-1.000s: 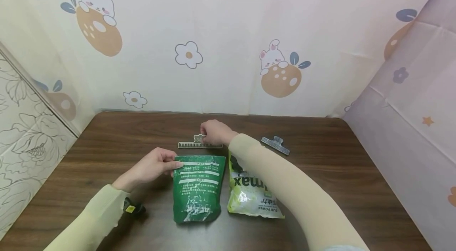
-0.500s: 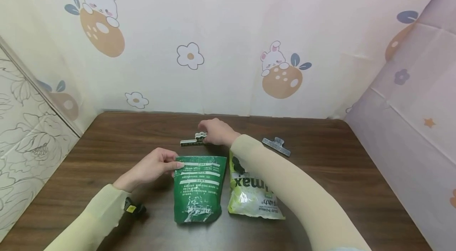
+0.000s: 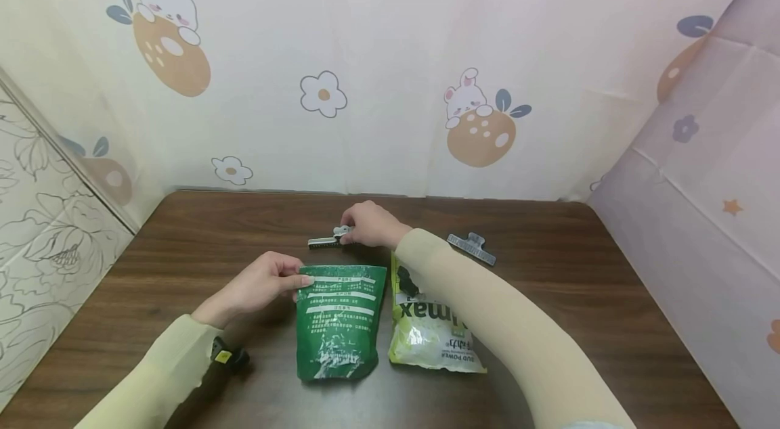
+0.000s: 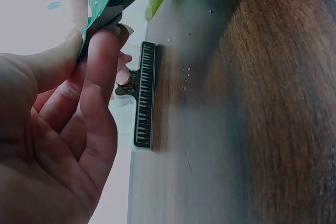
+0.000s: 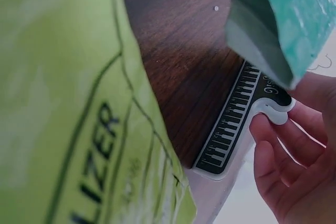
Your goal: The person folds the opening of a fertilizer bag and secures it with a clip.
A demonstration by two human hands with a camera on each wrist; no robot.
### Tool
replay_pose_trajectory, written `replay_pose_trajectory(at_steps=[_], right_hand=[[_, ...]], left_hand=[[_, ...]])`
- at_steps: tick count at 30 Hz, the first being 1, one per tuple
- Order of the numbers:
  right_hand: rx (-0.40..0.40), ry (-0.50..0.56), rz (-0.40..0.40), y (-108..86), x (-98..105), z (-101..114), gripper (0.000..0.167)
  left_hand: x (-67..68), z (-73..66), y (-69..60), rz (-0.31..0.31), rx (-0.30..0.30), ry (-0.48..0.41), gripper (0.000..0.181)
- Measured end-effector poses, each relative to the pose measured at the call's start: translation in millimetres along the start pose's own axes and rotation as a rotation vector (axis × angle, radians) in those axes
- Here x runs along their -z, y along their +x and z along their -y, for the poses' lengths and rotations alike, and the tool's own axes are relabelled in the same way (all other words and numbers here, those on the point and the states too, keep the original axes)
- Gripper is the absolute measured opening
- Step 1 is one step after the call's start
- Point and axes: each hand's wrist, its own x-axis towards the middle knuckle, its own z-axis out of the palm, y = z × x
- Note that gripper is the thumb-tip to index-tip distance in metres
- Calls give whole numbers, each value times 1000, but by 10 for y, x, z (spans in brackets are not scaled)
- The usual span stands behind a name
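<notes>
In the head view, your left grip (image 3: 265, 283) pinches the upper corner of the green bag (image 3: 338, 327), which lies on the worktop (image 3: 579, 280) in front of you. Your right grip (image 3: 372, 224) reaches past the bag's top edge and holds the keyboard-patterned clip (image 3: 326, 242) by its handle. To the right lie the yellow-green bag (image 3: 432, 341), partly under your right sleeve (image 3: 487, 307), and the grey clip (image 3: 472, 248).

From the left wrist, you see thumb and fingers closed on the green bag's edge, with the patterned clip beyond, its keyboard face towards the camera.

From the right wrist, your fingers curl beneath the clip's pale rear handle; the thumb is partly hidden by the green bag. You cannot tell whether the clip is fully lifted.

The step in hand looks like taking up that clip; the next move seems to call for a firm squeeze on its handle while the bag's edge is held steady.
</notes>
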Motion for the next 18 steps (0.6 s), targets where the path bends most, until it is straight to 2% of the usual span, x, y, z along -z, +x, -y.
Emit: replay_pose_trajectory(at_steps=[5,10,18], right_hand=[[-1,26,-18,-39,55,2,20],[12,42,-34,-73,137,11,21],[54,112,-10,-204,293,-2,10]], left_hand=[[1,-17,-7,-4,21,3,19],[12,-15,-18,-3,10,-5,20],[16,8,-14,2,-14,-13,21]])
